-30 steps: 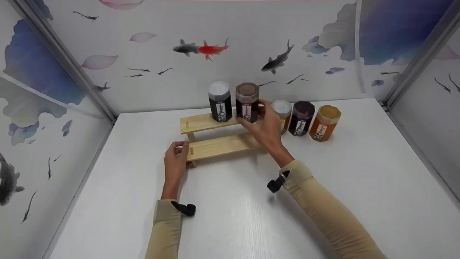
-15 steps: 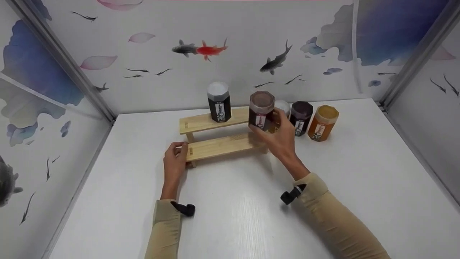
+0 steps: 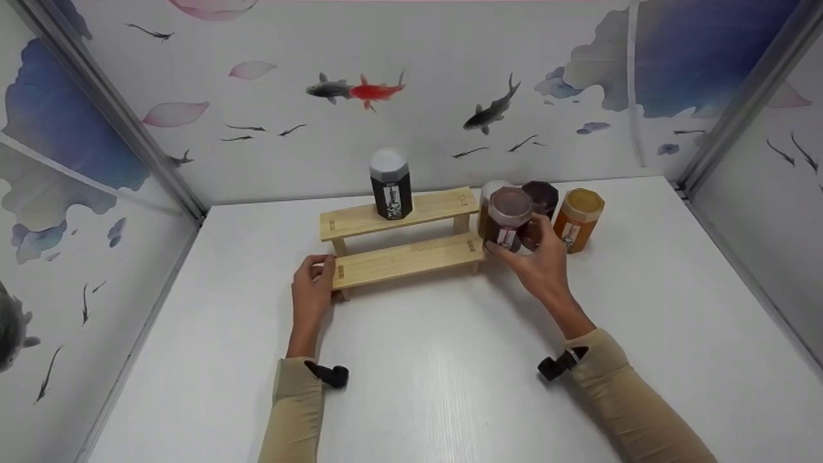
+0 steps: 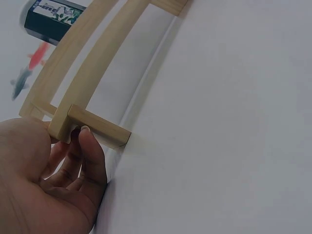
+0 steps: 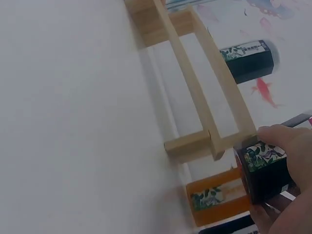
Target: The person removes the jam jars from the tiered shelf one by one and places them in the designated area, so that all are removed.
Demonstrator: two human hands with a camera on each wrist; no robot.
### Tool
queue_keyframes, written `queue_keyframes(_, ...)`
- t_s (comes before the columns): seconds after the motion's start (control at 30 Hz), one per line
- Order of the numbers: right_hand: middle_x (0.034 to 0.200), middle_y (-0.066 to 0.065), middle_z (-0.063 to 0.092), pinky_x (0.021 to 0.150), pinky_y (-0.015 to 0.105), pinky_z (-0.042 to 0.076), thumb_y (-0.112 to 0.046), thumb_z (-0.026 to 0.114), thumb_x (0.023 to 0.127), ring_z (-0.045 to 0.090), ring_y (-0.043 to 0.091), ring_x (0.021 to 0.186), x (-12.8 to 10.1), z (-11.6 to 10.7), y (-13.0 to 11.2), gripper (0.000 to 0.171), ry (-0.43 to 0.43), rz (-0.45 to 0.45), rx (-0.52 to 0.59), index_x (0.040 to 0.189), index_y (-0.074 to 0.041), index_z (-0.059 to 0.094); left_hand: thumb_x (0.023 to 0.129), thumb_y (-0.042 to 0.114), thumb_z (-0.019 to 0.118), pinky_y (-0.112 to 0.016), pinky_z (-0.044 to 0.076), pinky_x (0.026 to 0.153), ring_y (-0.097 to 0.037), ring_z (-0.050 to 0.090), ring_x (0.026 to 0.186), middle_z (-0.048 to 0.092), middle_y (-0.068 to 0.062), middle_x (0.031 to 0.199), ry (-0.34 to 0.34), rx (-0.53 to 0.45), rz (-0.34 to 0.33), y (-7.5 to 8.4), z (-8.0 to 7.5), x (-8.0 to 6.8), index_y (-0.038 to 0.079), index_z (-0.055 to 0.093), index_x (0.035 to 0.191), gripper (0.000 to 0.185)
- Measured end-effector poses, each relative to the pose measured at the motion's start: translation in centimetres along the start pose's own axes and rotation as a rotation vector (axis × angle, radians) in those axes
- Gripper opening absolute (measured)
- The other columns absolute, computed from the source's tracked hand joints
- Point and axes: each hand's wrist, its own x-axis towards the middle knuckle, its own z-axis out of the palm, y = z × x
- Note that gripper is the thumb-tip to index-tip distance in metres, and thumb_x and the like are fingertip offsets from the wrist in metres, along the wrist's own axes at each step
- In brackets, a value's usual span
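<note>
Right of the rack (image 3: 398, 260), the brown jar (image 3: 508, 218) has come off the top shelf, gripped by the right hand (image 3: 543, 263). Left hand (image 3: 312, 292) still grips the rack's near-left end.

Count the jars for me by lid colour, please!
White lid: 2, one on the shelf, one by the shelf's end
Brown lid: 1
Dark lid: 1
Amber lid: 1
Total: 5 jars

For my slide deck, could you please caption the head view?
Right hand holds a brown-lidded jar beside a two-step wooden rack; left hand grips the rack's end.
</note>
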Motion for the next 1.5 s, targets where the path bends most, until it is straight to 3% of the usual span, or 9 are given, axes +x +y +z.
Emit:
queue_keyframes(0.27, 0.15, 0.023, 0.06, 0.118, 0.056, 0.049, -0.032, 0.096, 0.085, 0.058, 0.039, 0.141, 0.1, -1.6, 2.7, 0.093, -0.208, 0.141, -0.128, 0.154, -0.003, 0.041, 0.113, 0.041, 0.058, -0.027, 0.059, 0.064, -0.016, 0.068, 0.079, 0.074, -0.013, 0.107, 0.005, 0.014, -0.018, 0.0, 0.1, 0.1, 0.012, 0.067, 0.133, 0.037)
queue_keyframes(0.4, 0.156, 0.026, 0.054, 0.121, 0.059, 0.046, -0.033, 0.095, 0.086, 0.054, 0.041, 0.146, 0.2, -1.9, 2.9, 0.099, -0.252, 0.192, -0.155, 0.158, -0.002, 0.036, 0.113, 0.041, 0.057, -0.028, 0.06, 0.064, -0.018, 0.069, 0.081, 0.074, -0.014, 0.11, -0.003, 0.004, -0.024, 0.0, 0.2, 0.0, 0.012, 0.067, 0.133, 0.036)
queue_keyframes(0.53, 0.158, 0.031, 0.051, 0.123, 0.059, 0.044, -0.034, 0.094, 0.087, 0.052, 0.045, 0.148, 0.4, -1.8, 2.8, 0.102, -0.259, 0.215, -0.184, 0.159, 0.004, 0.034, 0.113, 0.04, 0.057, -0.028, 0.06, 0.065, -0.018, 0.069, 0.083, 0.073, -0.014, 0.11, 0.003, 0.004, -0.023, -0.1, 0.2, -0.1, 0.012, 0.067, 0.133, 0.036)
queue_keyframes(0.7, 0.151, 0.032, 0.057, 0.118, 0.058, 0.049, -0.03, 0.092, 0.089, 0.057, 0.045, 0.143, 0.5, -1.8, 2.8, 0.091, -0.237, 0.193, -0.227, 0.154, 0.009, 0.041, 0.113, 0.041, 0.058, -0.029, 0.06, 0.063, -0.018, 0.069, 0.08, 0.073, -0.014, 0.108, -0.002, -0.002, -0.028, -0.3, 0.2, -0.2, 0.012, 0.067, 0.133, 0.036)
queue_keyframes(1.13, 0.145, 0.03, 0.064, 0.113, 0.056, 0.054, -0.025, 0.089, 0.092, 0.064, 0.043, 0.137, 0.6, -1.5, 3.1, 0.074, -0.203, 0.174, -0.214, 0.148, 0.008, 0.052, 0.113, 0.041, 0.057, -0.029, 0.06, 0.066, -0.019, 0.069, 0.084, 0.073, -0.014, 0.11, -0.01, -0.001, -0.028, -0.1, 0.1, 0.0, 0.012, 0.067, 0.132, 0.036)
queue_keyframes(1.5, 0.142, 0.029, 0.066, 0.109, 0.055, 0.057, -0.027, 0.09, 0.091, 0.066, 0.041, 0.133, 0.5, -1.5, 3.3, 0.076, -0.18, 0.16, -0.209, 0.147, 0.007, 0.052, 0.113, 0.041, 0.058, -0.028, 0.059, 0.064, -0.018, 0.068, 0.081, 0.072, -0.013, 0.107, -0.002, -0.003, -0.021, -0.2, 0.1, 0.0, 0.012, 0.067, 0.131, 0.035)
